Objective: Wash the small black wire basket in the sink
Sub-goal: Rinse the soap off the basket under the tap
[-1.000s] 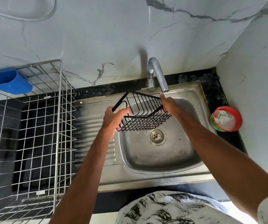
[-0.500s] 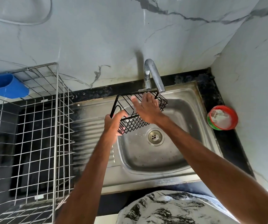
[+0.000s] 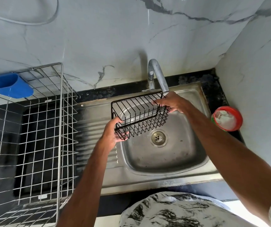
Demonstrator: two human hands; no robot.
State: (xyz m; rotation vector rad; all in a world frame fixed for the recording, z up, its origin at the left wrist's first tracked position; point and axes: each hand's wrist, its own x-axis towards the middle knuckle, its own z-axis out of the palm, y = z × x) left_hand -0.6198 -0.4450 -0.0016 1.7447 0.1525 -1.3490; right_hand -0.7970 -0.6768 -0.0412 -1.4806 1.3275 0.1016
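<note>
The small black wire basket (image 3: 139,114) hangs tilted over the steel sink (image 3: 164,163), just under the spout of the chrome tap (image 3: 156,76). My left hand (image 3: 113,133) grips its lower left corner from below. My right hand (image 3: 169,103) holds the upper right end, fingers lying over the wires near the spout. No water stream shows. The drain (image 3: 158,138) lies below the basket.
A large silver wire dish rack (image 3: 33,128) stands on the black counter at the left, with a blue plastic holder (image 3: 8,86) on its far rim. A red-rimmed tub (image 3: 227,118) of white paste sits right of the sink. Marble walls close the back and right.
My right hand slid from the basket's inside to its upper right end by the spout. The basket has turned, its long side now facing me. The left hand kept its grip.
</note>
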